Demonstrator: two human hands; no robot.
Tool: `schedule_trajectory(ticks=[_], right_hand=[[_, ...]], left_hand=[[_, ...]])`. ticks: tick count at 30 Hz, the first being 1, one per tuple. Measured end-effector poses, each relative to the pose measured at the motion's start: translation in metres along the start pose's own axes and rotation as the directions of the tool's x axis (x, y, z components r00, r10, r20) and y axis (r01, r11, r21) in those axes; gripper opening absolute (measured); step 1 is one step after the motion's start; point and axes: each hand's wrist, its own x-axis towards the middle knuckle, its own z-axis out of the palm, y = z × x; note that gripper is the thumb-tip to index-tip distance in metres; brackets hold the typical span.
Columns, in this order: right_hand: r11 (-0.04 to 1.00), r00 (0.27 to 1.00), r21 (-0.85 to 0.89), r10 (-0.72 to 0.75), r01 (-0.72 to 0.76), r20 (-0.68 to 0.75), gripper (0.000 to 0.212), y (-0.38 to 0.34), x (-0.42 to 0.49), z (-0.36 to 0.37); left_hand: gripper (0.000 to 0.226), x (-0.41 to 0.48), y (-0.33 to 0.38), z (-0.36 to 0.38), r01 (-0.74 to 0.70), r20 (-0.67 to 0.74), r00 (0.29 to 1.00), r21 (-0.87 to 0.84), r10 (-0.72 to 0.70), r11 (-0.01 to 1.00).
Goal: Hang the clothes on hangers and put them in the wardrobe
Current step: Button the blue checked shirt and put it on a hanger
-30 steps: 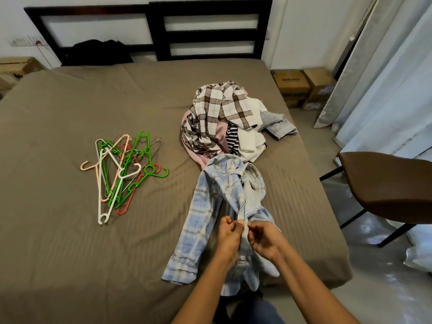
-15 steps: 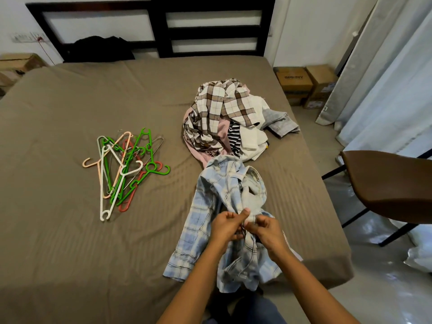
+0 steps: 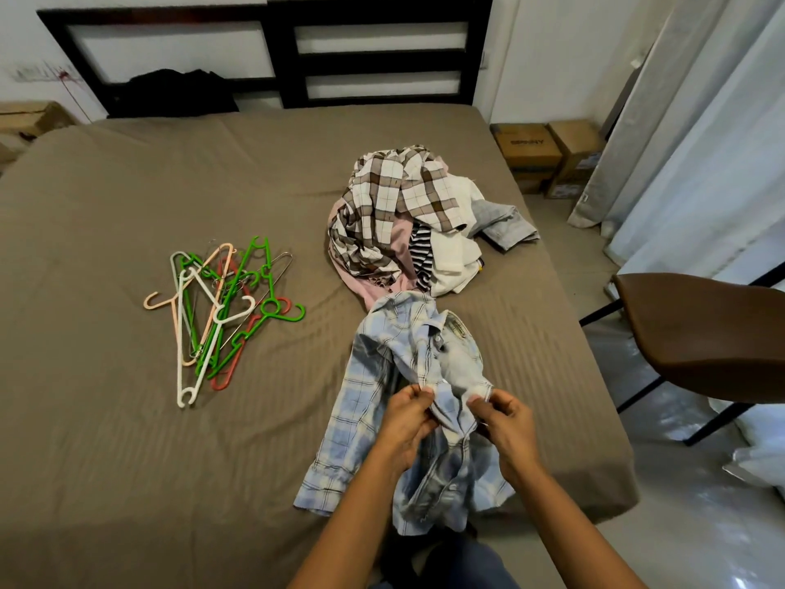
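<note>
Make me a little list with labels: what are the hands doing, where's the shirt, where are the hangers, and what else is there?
shirt: blue plaid shirt, crumpled at the bed's near edge, not on a hanger yet
left hand: pinches the shirt's front edge
right hand: pinches the shirt close beside the left
hangers: loose heap left of the shirt, green, white, peach and red, untouched
clothes pile: behind the shirt, brown checked piece on top
beside the bed: brown chair, cardboard boxes
wardrobe: not in view

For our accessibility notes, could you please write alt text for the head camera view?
A person's left hand and right hand pinch the front edges of a blue plaid shirt lying on a brown bed. A heap of clothes lies beyond it, and coloured plastic hangers lie to the left.
</note>
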Motion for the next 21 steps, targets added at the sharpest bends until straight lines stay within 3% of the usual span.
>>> schedule_trajectory(ticks=[2,8,12,15,21], right_hand=[[0.999,0.999,0.031,0.011,-0.013,0.038,0.003,-0.004,-0.004,0.001],[0.978,0.983,0.163,0.109,-0.132,0.146,0.015,-0.013,-0.013,0.002],[0.928,0.979,0.314,0.176,-0.201,0.107,0.015,-0.018,-0.012,-0.001],[0.851,0.965,0.462,0.257,-0.252,0.053,0.013,-0.022,-0.01,-0.003],[0.877,0.976,0.441,0.216,-0.189,-0.012,0.006,-0.027,-0.009,-0.002]], left_hand=[[0.016,-0.001,0.0,0.0,0.004,0.0,1.0,-0.021,-0.004,1.0],[0.008,-0.005,0.003,-0.004,0.002,-0.016,1.0,-0.079,-0.003,0.997],[0.011,-0.006,0.01,-0.004,-0.076,-0.055,0.997,-0.315,0.062,0.946],[0.009,-0.004,0.014,-0.003,-0.036,-0.086,0.996,-0.436,-0.002,0.899],[0.009,-0.007,0.014,0.002,0.013,-0.018,1.0,-0.325,-0.02,0.946]])
